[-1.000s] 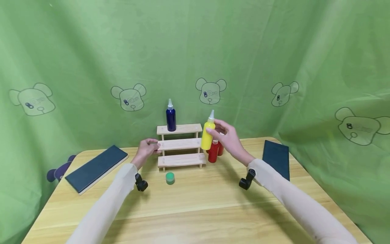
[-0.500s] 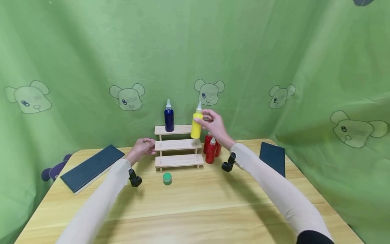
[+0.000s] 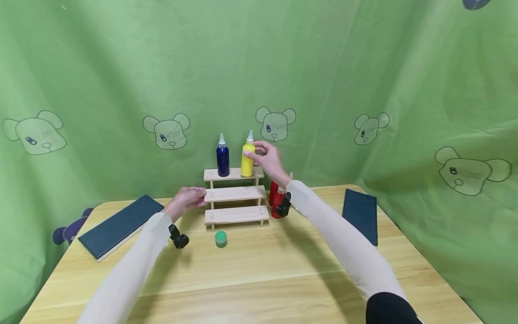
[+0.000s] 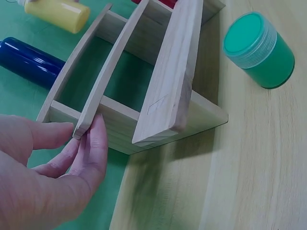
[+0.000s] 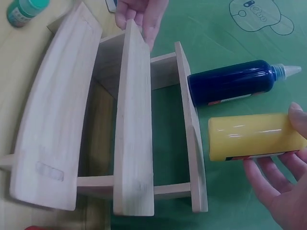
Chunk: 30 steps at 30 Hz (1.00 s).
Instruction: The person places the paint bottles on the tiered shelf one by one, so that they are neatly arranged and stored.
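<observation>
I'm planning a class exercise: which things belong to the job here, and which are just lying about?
In the job: yellow bottle, in the right hand; rack, held by the left hand; blue bottle; probably red bottles.
Lying about, it seems: green jar; dark pads.

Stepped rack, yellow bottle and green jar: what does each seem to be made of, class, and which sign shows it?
Stepped rack: wood, pale and matt, probably unvarnished; grain lines show on its slats.
Yellow bottle: glossy, likely plastic, given bright streaks of reflection, though glass is possible.
Green jar: probably plastic; its lid edge looks translucent.
</observation>
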Available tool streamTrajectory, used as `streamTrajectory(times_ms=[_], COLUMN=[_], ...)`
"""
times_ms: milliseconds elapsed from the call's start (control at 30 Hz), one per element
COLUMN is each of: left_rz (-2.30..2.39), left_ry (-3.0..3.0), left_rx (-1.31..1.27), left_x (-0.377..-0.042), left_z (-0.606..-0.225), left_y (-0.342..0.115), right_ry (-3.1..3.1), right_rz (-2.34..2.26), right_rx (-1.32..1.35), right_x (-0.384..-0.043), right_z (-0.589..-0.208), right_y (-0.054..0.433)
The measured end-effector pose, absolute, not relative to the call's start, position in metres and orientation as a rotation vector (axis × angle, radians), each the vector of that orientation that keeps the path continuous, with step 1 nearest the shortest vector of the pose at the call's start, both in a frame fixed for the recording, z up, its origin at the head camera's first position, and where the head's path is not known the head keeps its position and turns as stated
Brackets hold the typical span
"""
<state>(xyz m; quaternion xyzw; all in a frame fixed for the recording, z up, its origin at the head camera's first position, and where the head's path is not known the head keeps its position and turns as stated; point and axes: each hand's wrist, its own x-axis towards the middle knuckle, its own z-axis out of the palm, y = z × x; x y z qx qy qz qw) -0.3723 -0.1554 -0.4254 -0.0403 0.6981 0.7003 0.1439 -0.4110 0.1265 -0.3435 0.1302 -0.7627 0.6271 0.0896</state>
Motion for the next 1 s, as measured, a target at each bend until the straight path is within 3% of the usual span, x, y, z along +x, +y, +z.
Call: streamTrajectory(times_ms=[1000], left_rz=[2.061], left_ry=[2.159], left_rx=[-0.075], left_x=[-0.364], left_z=[-0.430], left_y=[-0.144], right_ry=[-2.369], right_rz=[1.527], right_rx=[0.443], right_x=[-0.426], right_z=[-0.358], right_y=[0.097])
